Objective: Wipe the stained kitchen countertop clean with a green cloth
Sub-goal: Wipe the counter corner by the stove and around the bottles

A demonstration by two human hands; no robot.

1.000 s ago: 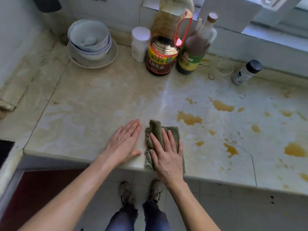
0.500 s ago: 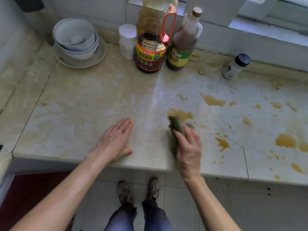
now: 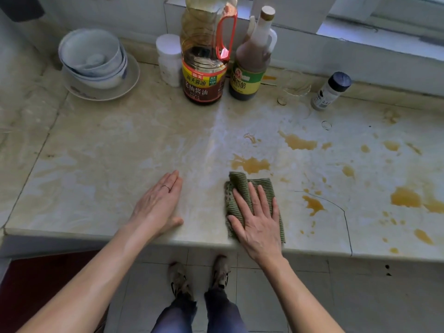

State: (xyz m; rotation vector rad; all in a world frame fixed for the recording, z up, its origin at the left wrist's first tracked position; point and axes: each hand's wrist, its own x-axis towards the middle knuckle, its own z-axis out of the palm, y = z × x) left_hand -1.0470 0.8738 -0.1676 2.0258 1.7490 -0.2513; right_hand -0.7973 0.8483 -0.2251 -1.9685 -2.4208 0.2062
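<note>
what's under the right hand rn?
The green cloth, folded, pressed flat by the right hand on the countertop near its front edge. The surface under the cloth is covered, so any stain there cannot be seen; a brown stain shows just beyond it.

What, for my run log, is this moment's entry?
right hand flat on green cloth | left hand flat on countertop | stains unwiped at right

The right hand hides most of the green cloth; soy bottle top cropped
</note>
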